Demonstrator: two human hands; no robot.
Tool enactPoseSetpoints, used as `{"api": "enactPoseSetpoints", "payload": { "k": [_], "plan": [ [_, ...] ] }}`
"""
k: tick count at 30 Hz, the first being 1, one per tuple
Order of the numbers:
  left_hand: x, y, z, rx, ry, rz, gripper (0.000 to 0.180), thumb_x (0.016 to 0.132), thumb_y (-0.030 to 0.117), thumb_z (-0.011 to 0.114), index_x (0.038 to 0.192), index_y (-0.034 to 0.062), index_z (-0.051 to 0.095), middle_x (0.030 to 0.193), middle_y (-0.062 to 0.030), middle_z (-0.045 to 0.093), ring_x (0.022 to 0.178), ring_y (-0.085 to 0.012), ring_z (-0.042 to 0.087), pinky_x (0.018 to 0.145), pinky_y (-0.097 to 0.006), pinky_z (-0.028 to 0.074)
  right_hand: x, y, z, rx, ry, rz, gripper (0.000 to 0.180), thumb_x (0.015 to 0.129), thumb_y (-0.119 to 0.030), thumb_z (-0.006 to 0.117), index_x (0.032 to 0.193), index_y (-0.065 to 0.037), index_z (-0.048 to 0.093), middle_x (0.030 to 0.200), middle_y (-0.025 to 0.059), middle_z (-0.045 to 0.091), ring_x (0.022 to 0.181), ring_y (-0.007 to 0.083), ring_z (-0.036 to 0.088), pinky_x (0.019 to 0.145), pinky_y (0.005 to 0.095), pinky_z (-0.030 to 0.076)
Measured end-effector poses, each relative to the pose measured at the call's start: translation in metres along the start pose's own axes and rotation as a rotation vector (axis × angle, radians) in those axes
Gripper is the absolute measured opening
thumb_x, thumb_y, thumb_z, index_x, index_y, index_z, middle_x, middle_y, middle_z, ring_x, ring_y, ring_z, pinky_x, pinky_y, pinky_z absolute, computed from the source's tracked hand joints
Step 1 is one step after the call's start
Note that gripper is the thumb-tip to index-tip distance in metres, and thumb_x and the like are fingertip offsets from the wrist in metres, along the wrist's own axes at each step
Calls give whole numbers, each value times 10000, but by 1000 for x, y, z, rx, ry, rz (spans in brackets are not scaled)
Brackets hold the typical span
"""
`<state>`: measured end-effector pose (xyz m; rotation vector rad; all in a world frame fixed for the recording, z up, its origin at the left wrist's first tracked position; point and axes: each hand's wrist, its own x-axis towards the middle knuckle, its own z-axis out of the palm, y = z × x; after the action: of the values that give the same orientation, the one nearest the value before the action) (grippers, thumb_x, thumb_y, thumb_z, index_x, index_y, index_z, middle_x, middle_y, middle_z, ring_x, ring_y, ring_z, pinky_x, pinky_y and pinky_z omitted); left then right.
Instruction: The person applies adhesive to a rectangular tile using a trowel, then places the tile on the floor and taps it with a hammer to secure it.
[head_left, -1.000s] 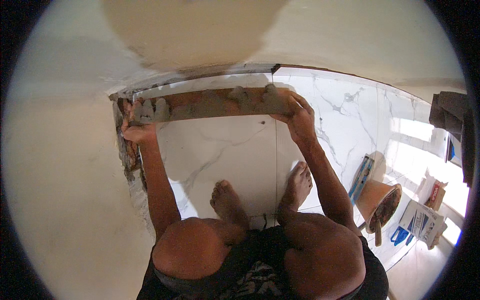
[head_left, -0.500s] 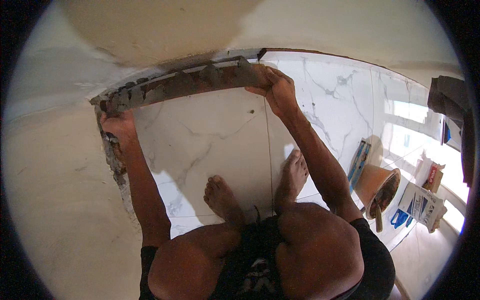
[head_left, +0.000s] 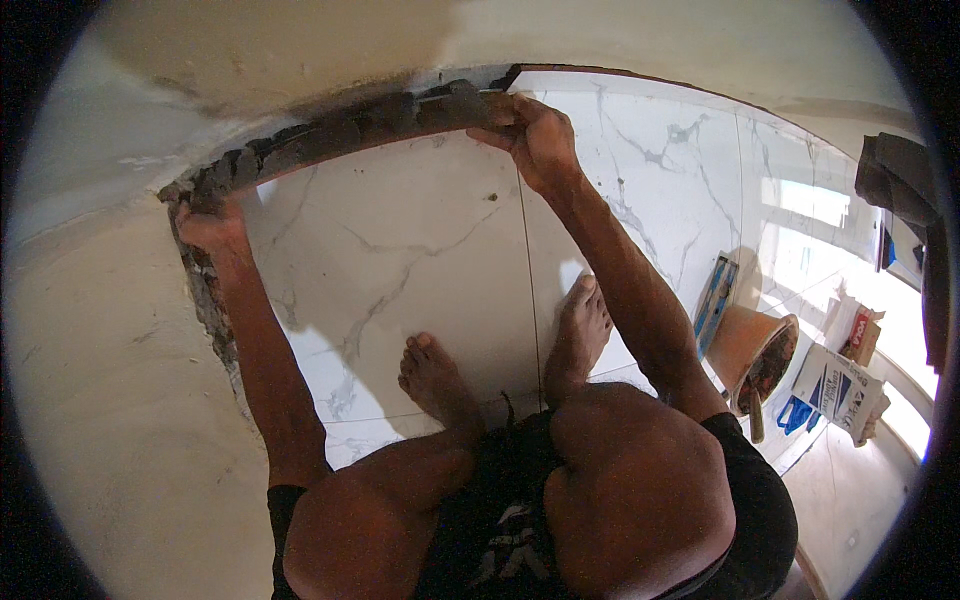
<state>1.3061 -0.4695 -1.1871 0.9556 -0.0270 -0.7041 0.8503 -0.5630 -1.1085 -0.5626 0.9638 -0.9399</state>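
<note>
Moved nearer the wall (head_left: pixel 300 50) since 0.5 s ago, along the tiled floor's (head_left: pixel 430 205) far edge, I see the grey-smeared strip (head_left: pixel 350 130); the right hand (head_left: pixel 540 145) pinches its right end, the left hand (head_left: pixel 212 226) curls round the other, fingers partly hidden; from here I'd press both ends evenly

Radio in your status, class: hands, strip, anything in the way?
Left hand and right hand at opposite ends of strip. Strip mortar-smeared, alongside wall. Bucket off right, not in the way.
</note>
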Motion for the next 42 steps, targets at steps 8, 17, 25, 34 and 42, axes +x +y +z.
{"api": "enactPoseSetpoints", "payload": {
  "k": [8,17,25,34,42],
  "plan": [
    [-4,3,17,-42,-6,17,493,816,236,430,1254,51,560,1256,-186,581,1161,-368,571,1011,-547,467,5,3,-2,-174,-4,-74,400,988,-75,291,1148,219,509,1151,306,587,1100,416,602,1025,535,512],
    [4,6,19,-88,-116,-26,551,745,215,474,1263,45,553,1261,-169,585,1180,-374,560,1031,-546,445,1,-4,-16,-30,-269,-89,335,938,-28,444,1164,208,518,1267,313,550,1190,412,567,1128,532,409],
    [3,5,19,-73,-155,-70,459,816,190,494,1233,19,582,1266,-166,607,1186,-357,564,1031,-510,449,1,11,-27,-52,-331,-157,399,989,-226,595,1199,111,567,1237,226,610,1170,317,604,1075,431,475],
    [-5,-4,-1,346,-182,123,383,902,198,528,1202,-37,571,1240,-179,603,1188,-305,554,1038,-417,431,7,39,-34,-209,-44,-185,426,970,-303,636,1141,86,609,1110,179,649,1029,252,665,998,390,543],
    [-8,-5,-39,1396,-449,572,648,944,162,657,1448,-4,285,1495,-153,376,1298,-255,431,1081,-369,369,13,56,-32,-625,241,-429,392,914,-382,690,955,8,695,896,132,696,859,176,639,798,326,501]
  ]
}}
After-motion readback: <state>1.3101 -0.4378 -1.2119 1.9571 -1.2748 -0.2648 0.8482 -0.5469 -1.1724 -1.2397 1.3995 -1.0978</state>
